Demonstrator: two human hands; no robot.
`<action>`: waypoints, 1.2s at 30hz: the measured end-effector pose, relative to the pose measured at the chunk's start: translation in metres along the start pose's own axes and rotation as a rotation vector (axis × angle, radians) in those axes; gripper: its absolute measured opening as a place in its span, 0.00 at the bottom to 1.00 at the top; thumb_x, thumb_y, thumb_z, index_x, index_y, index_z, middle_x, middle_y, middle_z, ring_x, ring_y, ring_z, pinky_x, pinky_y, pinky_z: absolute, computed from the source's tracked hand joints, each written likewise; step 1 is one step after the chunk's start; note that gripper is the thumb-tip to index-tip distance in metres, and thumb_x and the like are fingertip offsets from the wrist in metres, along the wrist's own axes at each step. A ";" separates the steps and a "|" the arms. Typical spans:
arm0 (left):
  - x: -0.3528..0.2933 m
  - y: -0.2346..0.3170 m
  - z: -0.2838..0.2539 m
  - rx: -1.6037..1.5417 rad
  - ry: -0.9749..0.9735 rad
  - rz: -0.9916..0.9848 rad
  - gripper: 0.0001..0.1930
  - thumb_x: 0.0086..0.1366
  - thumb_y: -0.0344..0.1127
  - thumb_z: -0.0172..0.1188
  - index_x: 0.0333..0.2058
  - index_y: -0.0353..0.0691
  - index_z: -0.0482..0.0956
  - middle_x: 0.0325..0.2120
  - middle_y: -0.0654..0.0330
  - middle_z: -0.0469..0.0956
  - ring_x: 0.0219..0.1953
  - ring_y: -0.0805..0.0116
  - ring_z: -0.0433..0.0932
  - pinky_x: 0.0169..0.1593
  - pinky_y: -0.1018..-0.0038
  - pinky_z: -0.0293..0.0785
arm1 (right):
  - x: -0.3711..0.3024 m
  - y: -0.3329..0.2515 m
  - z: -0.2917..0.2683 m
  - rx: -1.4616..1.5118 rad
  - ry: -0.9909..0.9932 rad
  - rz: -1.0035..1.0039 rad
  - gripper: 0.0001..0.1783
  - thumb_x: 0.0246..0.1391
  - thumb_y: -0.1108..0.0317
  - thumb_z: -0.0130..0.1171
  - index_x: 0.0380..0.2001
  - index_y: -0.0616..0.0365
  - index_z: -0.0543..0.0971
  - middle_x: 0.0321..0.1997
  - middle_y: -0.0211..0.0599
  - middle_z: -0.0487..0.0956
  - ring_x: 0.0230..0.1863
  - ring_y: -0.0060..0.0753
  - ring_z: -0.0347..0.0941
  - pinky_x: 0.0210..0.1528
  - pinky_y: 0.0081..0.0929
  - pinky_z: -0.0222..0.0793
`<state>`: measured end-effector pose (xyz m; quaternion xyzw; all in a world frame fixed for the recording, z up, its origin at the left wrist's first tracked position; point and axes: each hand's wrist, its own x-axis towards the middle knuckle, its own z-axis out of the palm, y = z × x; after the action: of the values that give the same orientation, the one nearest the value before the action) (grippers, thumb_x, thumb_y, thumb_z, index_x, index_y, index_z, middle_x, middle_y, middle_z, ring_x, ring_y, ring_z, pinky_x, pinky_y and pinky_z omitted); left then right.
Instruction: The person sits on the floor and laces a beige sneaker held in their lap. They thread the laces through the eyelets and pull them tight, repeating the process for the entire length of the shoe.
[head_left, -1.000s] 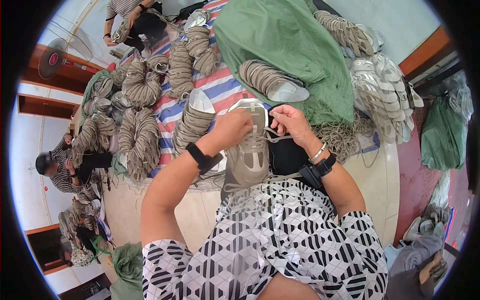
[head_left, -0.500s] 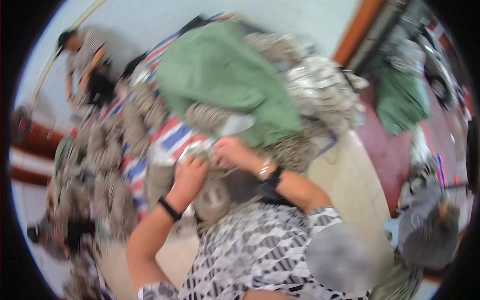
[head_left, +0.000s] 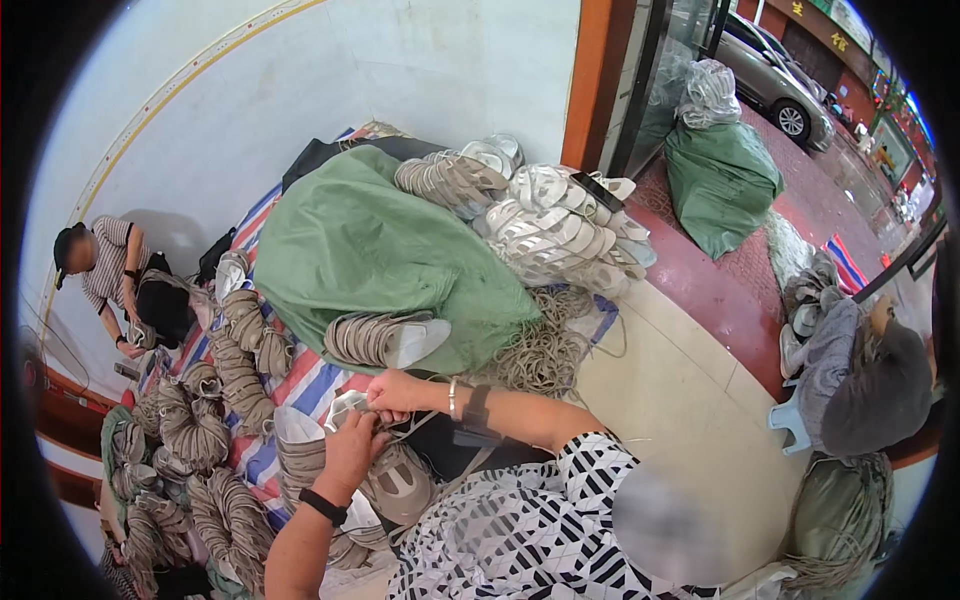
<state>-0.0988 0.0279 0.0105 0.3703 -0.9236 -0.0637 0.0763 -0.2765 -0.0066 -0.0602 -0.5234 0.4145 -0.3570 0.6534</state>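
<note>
Both hands pinch the same grey shoe piece: the right hand closed on its upper edge, the left hand closed on it from below. It sits above a grey shoe on the lap. Bundled soles and a green sack lie beyond on the striped tarp.

The fingertips of the left hand and right hand are buried in a pale shoe upper, so the grip cannot be made out. A grey shoe at six o'clock is partly covered by the left forearm. A blurred oval patch sits at five o'clock. The green sack hides the shoe parts beneath it. At three o'clock a seated person is cut off by the dark rim.
</note>
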 end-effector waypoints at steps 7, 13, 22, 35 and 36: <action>-0.013 0.000 0.004 -0.293 0.055 -0.048 0.06 0.57 0.35 0.61 0.31 0.40 0.78 0.26 0.54 0.74 0.31 0.54 0.77 0.34 0.65 0.73 | 0.011 -0.003 0.014 -0.250 -0.192 -0.035 0.07 0.47 0.68 0.59 0.24 0.62 0.80 0.14 0.33 0.74 0.12 0.24 0.69 0.14 0.23 0.63; -0.008 0.100 -0.018 -0.878 0.025 0.256 0.03 0.59 0.30 0.60 0.31 0.38 0.77 0.27 0.56 0.74 0.30 0.56 0.75 0.34 0.67 0.72 | 0.008 0.010 0.016 -0.486 -0.065 -0.066 0.12 0.50 0.62 0.58 0.26 0.60 0.80 0.19 0.36 0.78 0.18 0.23 0.71 0.24 0.26 0.70; -0.019 -0.008 -0.015 -0.144 0.202 -0.106 0.10 0.55 0.35 0.62 0.36 0.42 0.77 0.33 0.59 0.76 0.41 0.57 0.74 0.44 0.65 0.71 | -0.018 -0.016 0.017 -0.469 -0.142 0.070 0.10 0.48 0.65 0.58 0.27 0.61 0.80 0.22 0.40 0.78 0.24 0.35 0.76 0.30 0.31 0.71; -0.025 -0.048 -0.001 0.012 -0.176 -0.185 0.11 0.53 0.41 0.59 0.28 0.41 0.83 0.34 0.57 0.76 0.44 0.56 0.72 0.44 0.59 0.70 | -0.009 -0.009 0.038 -0.870 -0.043 -0.255 0.08 0.48 0.65 0.57 0.25 0.58 0.78 0.26 0.47 0.78 0.33 0.52 0.75 0.36 0.44 0.69; -0.026 -0.047 0.000 0.013 -0.173 -0.185 0.11 0.53 0.41 0.59 0.28 0.40 0.83 0.34 0.56 0.76 0.44 0.55 0.72 0.44 0.58 0.70 | -0.011 -0.007 0.036 -0.838 -0.035 -0.269 0.08 0.48 0.65 0.57 0.25 0.58 0.77 0.25 0.47 0.78 0.32 0.52 0.75 0.35 0.44 0.69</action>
<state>-0.0485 0.0124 -0.0002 0.4474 -0.8890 -0.0963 -0.0123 -0.2484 0.0158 -0.0471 -0.7985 0.4404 -0.2308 0.3394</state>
